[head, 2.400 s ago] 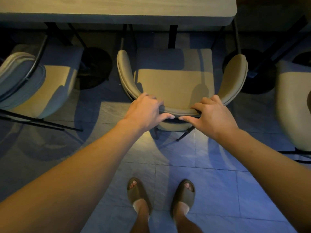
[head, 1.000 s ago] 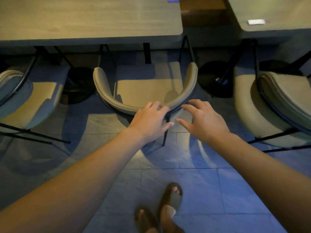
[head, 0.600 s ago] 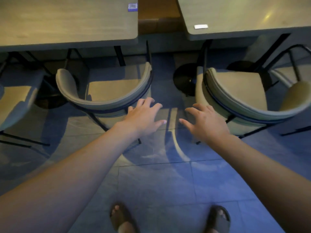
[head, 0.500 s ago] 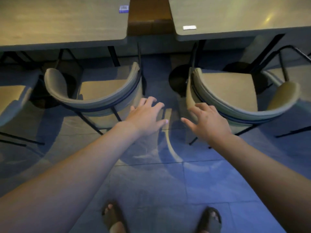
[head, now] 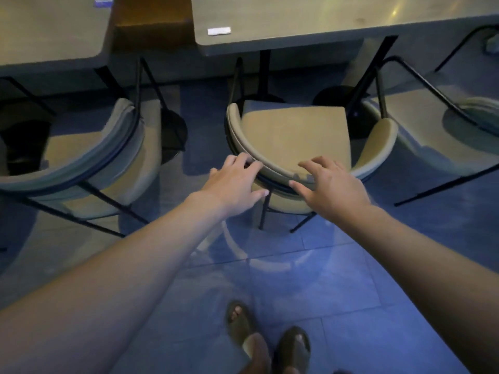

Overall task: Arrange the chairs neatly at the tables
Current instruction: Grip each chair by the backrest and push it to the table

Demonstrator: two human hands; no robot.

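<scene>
The beige armchair [head: 294, 136] stands at the near edge of the right table [head: 324, 20], angled. Left hand [head: 235, 184], fingers [head: 243, 163] spread, touches its curved backrest's left part; right hand [head: 329, 187], fingers apart, hovers over the backrest's near rim.
</scene>
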